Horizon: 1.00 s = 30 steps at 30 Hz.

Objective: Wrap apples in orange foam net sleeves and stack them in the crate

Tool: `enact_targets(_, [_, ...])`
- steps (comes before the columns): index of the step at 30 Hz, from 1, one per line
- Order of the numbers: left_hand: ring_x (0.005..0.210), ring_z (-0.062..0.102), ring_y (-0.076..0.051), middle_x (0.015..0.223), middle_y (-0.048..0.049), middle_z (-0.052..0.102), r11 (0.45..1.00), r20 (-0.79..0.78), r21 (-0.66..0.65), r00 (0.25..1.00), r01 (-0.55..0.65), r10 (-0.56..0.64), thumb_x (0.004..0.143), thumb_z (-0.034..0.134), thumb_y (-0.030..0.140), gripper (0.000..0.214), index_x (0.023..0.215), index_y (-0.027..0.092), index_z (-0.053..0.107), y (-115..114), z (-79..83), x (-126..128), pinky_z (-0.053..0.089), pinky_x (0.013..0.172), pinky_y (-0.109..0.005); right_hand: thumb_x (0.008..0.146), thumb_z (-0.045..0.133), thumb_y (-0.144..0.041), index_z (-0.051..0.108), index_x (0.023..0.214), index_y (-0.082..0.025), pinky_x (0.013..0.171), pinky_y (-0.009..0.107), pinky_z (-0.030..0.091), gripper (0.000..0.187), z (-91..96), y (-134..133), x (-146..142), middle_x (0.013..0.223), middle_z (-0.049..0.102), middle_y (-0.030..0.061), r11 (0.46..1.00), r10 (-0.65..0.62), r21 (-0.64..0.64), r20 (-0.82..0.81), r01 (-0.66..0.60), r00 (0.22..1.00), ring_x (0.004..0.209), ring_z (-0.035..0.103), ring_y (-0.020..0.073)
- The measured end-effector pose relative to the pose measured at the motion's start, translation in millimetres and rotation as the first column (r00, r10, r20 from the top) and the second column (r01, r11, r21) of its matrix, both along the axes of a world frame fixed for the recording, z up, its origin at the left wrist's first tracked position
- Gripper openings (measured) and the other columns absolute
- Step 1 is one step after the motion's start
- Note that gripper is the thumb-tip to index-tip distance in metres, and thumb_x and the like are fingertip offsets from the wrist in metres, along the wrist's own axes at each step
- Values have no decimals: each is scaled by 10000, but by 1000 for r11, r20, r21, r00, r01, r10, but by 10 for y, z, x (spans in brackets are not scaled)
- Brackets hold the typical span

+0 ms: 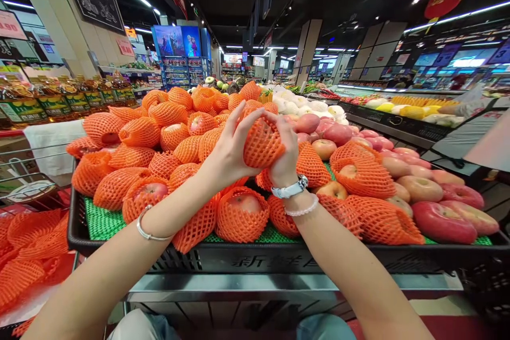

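Left hand (229, 153): your fingers curl round the left side of the netted apple (263, 144), thumb over its top; closed on it.
Right hand (285, 155): closed on the right side of the same fruit, so the foam sleeve is pinned from both sides.
Netted apple: held up above the middle of the heap, apparently clear of the fruit below.
Netted heap (131, 135): sleeved apples piled left and centre, mesh cushioning each.
Bare apples (442, 220): unsleeved, grouped to the right.
Crate (119, 248): black rim contains both lots.
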<state>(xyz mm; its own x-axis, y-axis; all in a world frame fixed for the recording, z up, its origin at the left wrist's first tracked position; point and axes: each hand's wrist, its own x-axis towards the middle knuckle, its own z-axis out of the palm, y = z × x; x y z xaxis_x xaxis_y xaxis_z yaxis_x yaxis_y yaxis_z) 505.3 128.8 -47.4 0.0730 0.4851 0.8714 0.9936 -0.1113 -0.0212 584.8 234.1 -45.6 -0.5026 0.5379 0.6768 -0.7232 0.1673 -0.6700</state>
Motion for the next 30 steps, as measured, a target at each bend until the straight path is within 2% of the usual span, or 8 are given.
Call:
enact_targets(3, [1441, 313, -365, 1509, -142, 352, 999, 12, -18, 1000, 27, -26, 696, 808, 376, 980, 1472, 293, 215, 5, 11, -34, 354, 1164, -567, 892, 468, -509, 675, 956, -266, 1111, 394, 441, 325, -17, -2, -55, 1129, 698, 11, 999, 0, -39, -65, -3, 998, 1158, 626, 201])
enact_targets(9, [1327, 456, -343, 1403, -146, 447, 999, -15, 19, 1000, 26, -25, 661, 812, 298, 931, 1433, 248, 296, 3, 45, -122, 423, 1112, -531, 856, 275, -751, 549, 1261, -255, 1191, 449, 339, 696, 56, 33, -46, 1371, 554, 55, 990, 140, -10, 9, -140, 990, 1379, 458, 241])
enact_targets(12, [1335, 424, -383, 1414, -154, 421, 996, -75, 62, 995, -62, 67, 651, 815, 279, 919, 1426, 252, 322, -23, 62, -198, 420, 1088, -581, 817, 384, -773, 465, 1368, -305, 1247, 417, 223, 727, 114, 64, 30, 1503, 410, 13, 986, -6, 167, 13, 3, 1000, 1484, 281, 216])
enact_targets(15, [1324, 428, -397, 1422, -173, 400, 989, -184, 106, 975, -104, 123, 705, 788, 278, 882, 1445, 270, 309, -50, 88, -262, 433, 1063, -598, 697, 709, -636, 454, 1380, -316, 1266, 420, 164, 797, 153, 100, 95, 1555, 338, 9, 906, -63, 423, 73, 26, 995, 1515, 188, 228])
enact_targets(20, [1386, 384, -365, 1484, -166, 337, 993, -329, 91, 940, -69, 95, 844, 655, 222, 852, 1514, 349, 145, -48, 108, -246, 419, 1090, -584, 556, 883, -380, 466, 1361, -292, 1244, 442, 237, 911, 200, 150, 162, 1550, 359, 48, 842, -24, 532, 200, -88, 980, 1476, 282, 261])
enact_targets(25, [1479, 224, -385, 1603, -125, 143, 987, -242, 152, 967, -49, 85, 858, 649, 397, 957, 1510, 417, -51, -71, 165, -165, 347, 1127, -615, 641, 810, -407, 440, 1343, -272, 1148, 461, 391, 805, 408, 284, 286, 1411, 487, 75, 806, -216, 585, 157, 86, 964, 1320, 477, 282])
enact_targets(27, [1486, 195, -393, 1607, -143, 137, 982, -192, 166, 973, -93, 124, 862, 614, 493, 949, 1520, 370, -59, -107, 207, -169, 317, 1143, -608, 634, 799, -399, 410, 1350, -256, 1108, 474, 424, 827, 511, 459, 331, 1392, 477, 97, 737, -413, 627, 124, 251, 902, 1284, 501, 296])
enact_targets(30, [1466, 250, -366, 1572, -179, 227, 971, -139, 175, 972, -164, 190, 904, 537, 479, 832, 1534, 278, 32, -153, 243, -211, 305, 1159, -558, 626, 790, -328, 408, 1351, -203, 1065, 487, 445, 829, 544, 864, 386, 1380, 439, 154, 478, -763, 723, 61, 498, 643, 1244, 519, 319])
